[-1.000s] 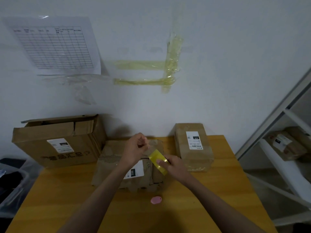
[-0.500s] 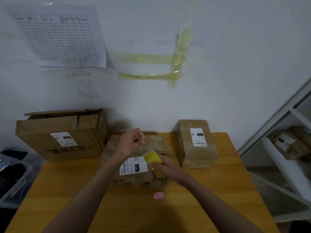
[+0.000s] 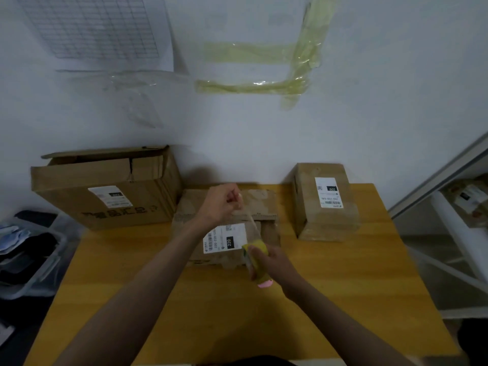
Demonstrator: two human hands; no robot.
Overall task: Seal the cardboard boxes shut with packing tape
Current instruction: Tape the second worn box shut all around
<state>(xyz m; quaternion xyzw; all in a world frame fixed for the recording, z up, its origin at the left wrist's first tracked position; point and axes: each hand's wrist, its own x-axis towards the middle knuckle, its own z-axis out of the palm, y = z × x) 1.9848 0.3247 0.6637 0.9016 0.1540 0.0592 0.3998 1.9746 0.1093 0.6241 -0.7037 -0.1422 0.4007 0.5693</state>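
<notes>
As we pull, the tape strip (image 3: 249,220) has grown longer.
Our left hand (image 3: 221,204) pinches its end; our right hand (image 3: 272,262) grips the roll (image 3: 254,256), now lower over the box (image 3: 258,207).

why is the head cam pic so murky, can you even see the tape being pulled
Head view: dim, flat room light; wide-angle bending at the shelf rail; soft blur on the left hand and the tape roll in the right hand. The clear strip between them shows only faintly over the middle box.
</notes>
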